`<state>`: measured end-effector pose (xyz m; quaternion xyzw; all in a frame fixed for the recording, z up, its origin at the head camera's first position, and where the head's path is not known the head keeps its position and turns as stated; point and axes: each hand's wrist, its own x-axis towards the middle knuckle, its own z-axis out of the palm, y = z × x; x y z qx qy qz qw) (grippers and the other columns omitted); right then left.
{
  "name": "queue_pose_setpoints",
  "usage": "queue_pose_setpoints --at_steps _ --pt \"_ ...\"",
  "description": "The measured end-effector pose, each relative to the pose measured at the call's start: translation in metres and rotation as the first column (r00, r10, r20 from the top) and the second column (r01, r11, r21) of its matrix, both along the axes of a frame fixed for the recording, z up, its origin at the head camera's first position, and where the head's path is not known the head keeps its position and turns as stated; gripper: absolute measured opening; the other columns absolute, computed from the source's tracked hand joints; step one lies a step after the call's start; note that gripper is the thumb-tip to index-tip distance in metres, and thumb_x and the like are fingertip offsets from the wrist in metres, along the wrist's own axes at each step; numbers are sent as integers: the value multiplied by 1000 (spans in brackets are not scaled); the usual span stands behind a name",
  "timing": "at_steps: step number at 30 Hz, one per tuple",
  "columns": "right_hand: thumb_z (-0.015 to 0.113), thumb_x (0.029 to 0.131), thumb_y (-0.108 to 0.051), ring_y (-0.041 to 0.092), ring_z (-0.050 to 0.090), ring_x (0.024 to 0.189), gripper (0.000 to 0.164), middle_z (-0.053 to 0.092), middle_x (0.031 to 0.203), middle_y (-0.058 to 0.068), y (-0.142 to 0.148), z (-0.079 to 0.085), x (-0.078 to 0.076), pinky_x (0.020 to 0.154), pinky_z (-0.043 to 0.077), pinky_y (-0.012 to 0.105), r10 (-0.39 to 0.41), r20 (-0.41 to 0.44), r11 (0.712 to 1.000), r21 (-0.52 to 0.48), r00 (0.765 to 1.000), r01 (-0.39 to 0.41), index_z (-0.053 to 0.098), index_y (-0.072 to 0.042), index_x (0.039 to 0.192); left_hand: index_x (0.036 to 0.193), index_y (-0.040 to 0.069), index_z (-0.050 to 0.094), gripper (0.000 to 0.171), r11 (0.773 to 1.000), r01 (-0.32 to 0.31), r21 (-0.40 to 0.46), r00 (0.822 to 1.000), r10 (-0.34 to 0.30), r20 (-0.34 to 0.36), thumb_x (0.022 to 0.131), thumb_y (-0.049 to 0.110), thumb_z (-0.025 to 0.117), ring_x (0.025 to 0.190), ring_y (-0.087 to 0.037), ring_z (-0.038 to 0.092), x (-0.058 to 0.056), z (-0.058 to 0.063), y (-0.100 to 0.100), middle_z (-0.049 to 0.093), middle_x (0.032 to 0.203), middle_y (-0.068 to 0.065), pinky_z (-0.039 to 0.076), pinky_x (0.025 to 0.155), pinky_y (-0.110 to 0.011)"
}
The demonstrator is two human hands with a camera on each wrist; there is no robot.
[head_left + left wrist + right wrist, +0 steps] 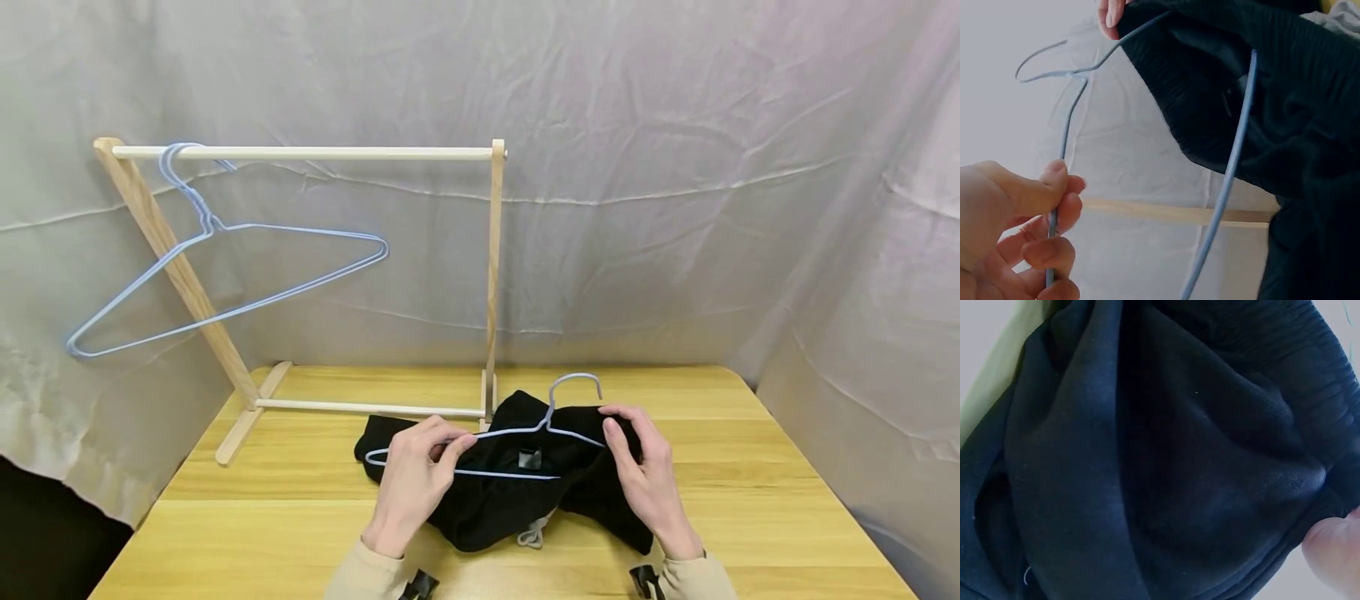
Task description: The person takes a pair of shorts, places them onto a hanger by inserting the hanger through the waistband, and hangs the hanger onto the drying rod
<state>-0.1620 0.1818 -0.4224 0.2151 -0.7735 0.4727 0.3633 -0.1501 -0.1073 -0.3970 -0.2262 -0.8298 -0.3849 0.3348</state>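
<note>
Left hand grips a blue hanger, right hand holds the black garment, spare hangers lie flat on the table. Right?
One error: the spare hangers aren't on the table; the head view shows them hanging from the rack's top bar. Left hand gripping a blue hanger, right hand holding the black garment: correct.

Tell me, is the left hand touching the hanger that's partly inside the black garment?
Touching. The left wrist view shows it plainly: the left hand grips the hanger between thumb and curled fingers.

Garment point(480, 518) on tbl point(757, 500), rack point(337, 153) behind L
</note>
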Motion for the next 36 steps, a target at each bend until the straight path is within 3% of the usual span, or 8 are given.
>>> queue_pose_setpoints --at_steps 6,11,19,25,29,33,36 --pt "58 91 15 -2 59 108 26 67 103 15 0 4 0 96 42 12 7 -83 1000 5 997 -6 68 1 111 77 18 79 7 996 -86 -37 996 85 -35 78 14 84 54 10 41 6 7 -7 67 68 12 31 52 -6" --pt "60 89 16 0 60 106 30 68 101 13 -7 6 0 97 43 13 21 -108 1000 16 994 -19 69 0 111 79 15 78 5 996 -50 -76 995 43 -93 81 13 82 57 5 50 8 6 1 68 72 9 38 55 -8" --pt "62 87 17 1 59 107 33 68 103 12 -12 6 3 98 41 12 16 -113 999 35 993 -12 69 -1 113 80 16 77 6 993 -76 -93 992 66 -107 81 16 83 58 3 56 11 1 15 70 74 11 42 56 -11" --pt "63 90 11 13 58 110 30 68 109 11 -17 8 4 102 40 14 30 -136 993 118 990 -14 68 -3 116 80 17 77 5 994 -90 -58 986 81 -143 83 18 81 56 2 58 8 -4 23 71 75 10 42 54 -11" --pt "65 91 7 18 55 104 31 69 111 11 -17 2 5 96 39 17 -20 -83 977 210 996 37 66 -2 120 80 17 77 5 995 -97 -34 982 90 -164 84 18 80 57 0 60 7 -10 30 71 76 10 42 53 -11" --pt "65 91 4 16 49 92 19 71 101 6 -15 -5 4 84 38 24 -62 -68 952 295 996 79 68 -5 108 82 18 76 5 994 -96 -57 983 85 -163 84 18 80 55 1 56 6 -14 35 68 75 11 39 53 -11" --pt "65 90 3 15 46 87 17 70 90 -2 -16 -5 3 79 36 27 -39 -87 943 326 995 65 69 -12 95 83 18 76 4 993 -83 -79 986 71 -149 85 19 79 54 1 52 5 -15 35 67 74 11 37 53 -10"
